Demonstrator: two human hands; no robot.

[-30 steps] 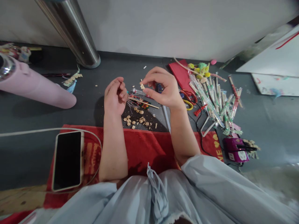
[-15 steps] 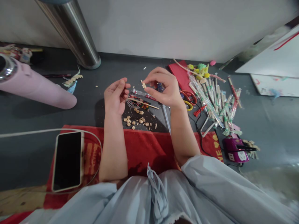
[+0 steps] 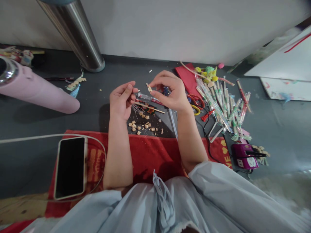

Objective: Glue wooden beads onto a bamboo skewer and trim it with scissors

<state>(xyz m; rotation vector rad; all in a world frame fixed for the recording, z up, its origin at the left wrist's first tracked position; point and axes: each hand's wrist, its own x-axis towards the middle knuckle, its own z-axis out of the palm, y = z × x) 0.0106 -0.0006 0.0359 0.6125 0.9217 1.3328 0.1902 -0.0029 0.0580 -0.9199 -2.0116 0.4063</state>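
Between the thumb and fingertips of my right hand (image 3: 170, 90) is a small pale wooden piece (image 3: 149, 88), knobbly in outline. My left hand (image 3: 122, 100) is raised to its left, thumb pressed on the curled fingers; anything pinched there is too small to make out. The two hands are apart. Below them, several small flower-shaped wooden pieces (image 3: 145, 124) and crumbs lie scattered on the dark table. A thin wooden stick (image 3: 152, 107) and a bundle of fine clear threads (image 3: 136, 109) lie just beyond these pieces.
A red towel (image 3: 155, 152) lies under my forearms, with a phone (image 3: 71, 167) and white cable at left. A pink bottle (image 3: 41, 87) and a steel cylinder (image 3: 77, 35) stand left. To the right are wrapped sticks (image 3: 218, 103), scissors (image 3: 196, 109) and a purple device (image 3: 245, 156).
My left hand has shifted very slightly to the right, toward my right hand. My right hand still pinches the wooden piece in nearly the same place.
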